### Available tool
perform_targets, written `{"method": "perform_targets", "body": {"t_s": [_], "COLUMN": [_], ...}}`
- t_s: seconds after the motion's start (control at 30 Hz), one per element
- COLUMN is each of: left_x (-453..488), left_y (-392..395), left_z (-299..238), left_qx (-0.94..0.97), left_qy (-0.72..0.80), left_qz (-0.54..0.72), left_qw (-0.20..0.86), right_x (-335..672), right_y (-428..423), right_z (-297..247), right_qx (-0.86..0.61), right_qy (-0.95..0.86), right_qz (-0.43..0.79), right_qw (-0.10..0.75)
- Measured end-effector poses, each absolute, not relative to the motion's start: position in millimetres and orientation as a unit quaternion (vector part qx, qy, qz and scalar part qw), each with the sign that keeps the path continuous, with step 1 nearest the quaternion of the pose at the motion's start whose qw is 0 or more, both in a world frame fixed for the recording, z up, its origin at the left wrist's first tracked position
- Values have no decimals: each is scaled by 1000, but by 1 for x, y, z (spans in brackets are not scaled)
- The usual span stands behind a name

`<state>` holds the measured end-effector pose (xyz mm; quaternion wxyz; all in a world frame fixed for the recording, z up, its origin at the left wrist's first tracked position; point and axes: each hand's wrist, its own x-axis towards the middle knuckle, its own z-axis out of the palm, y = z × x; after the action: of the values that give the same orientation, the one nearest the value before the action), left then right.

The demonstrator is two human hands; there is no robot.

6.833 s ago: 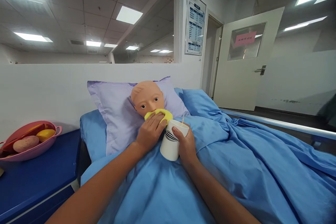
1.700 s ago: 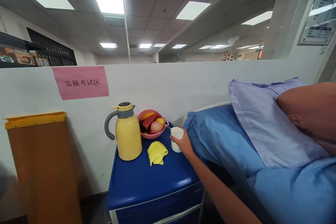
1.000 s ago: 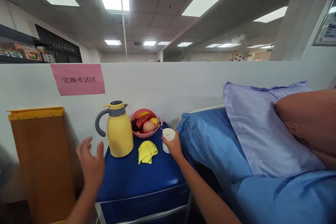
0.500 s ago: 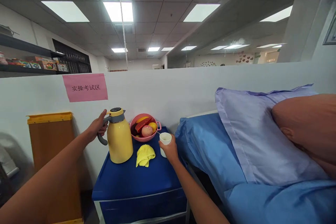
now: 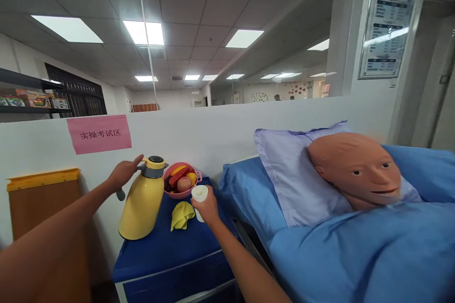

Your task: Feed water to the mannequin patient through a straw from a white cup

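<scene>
1. The left hand (image 5: 123, 173) was closed on the flask (image 5: 140, 206), fingers curled round the top of its grey handle, thumb stretched toward the lid; the flask stood at the left of the cabinet (image 5: 167, 251) and seemed to lean slightly toward the bowl (image 5: 177, 195).
2. The right hand (image 5: 208, 206) was wrapped round the cup (image 5: 199, 193), mouth up, at the cabinet's right edge just beside the bed (image 5: 241, 189); the hand hid its base, so I could not tell whether it rested on the top.
3. The left grip looked high and shallow; a fuller hold, lower on the handle, would probably steady a heavy flask better.
4. The cup was best held upright and over the cabinet, away from the bed and the manikin (image 5: 355, 170); a spill there would miss the bedding.
5. The cloth (image 5: 181, 214) lay between flask and cup, with the bowl just behind; both were close, so the spout needed room to avoid clipping the bowl's rim.
</scene>
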<state>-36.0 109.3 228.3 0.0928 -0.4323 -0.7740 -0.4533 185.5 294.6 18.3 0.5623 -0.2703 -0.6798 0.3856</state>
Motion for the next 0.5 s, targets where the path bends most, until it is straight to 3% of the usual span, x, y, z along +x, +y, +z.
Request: {"method": "perform_targets", "body": {"t_s": [0.2,0.5], "left_x": [10,103], "left_y": [109,90], "left_z": [290,296], "left_qx": [-563,-610], "left_qy": [-792,-785], "left_qz": [-179,90], "left_qw": [155,63], "right_x": [185,190], "right_y": [242,164], "right_z": [35,55], "right_qx": [-246,-177], "right_qy": [-687,-686], "right_qz": [416,458], "right_qw": [543,537]}}
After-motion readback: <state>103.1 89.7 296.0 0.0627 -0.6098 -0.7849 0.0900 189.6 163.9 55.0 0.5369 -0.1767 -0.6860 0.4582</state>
